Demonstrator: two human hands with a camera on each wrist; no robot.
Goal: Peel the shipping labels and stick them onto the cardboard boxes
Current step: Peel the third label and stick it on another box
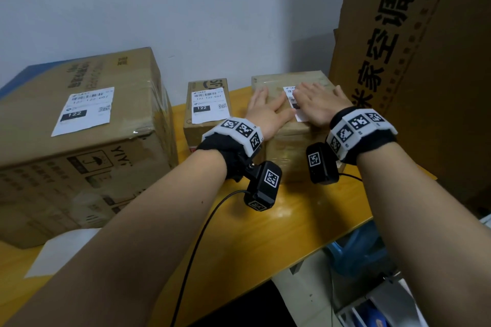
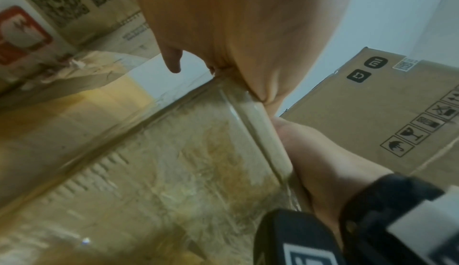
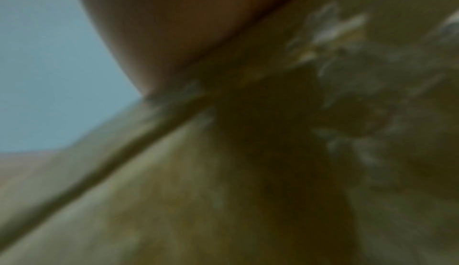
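Head view: left hand [image 1: 266, 112] and right hand [image 1: 320, 103] lie flat, fingers straight, gripping nothing, pressing label [image 1: 299, 113] onto box [image 1: 289, 138], centre right. Smooth outward to corners. Left wrist view: palm flat on box edge. Right wrist view: blurred; nothing added.

Brown cardboard boxes [image 1: 79, 141] carry white labels [image 1: 85, 110] with black barcodes, the table [image 1: 305, 220] is yellow wood, and black-and-white checkered squares pattern both wristbands [image 1: 239, 131]
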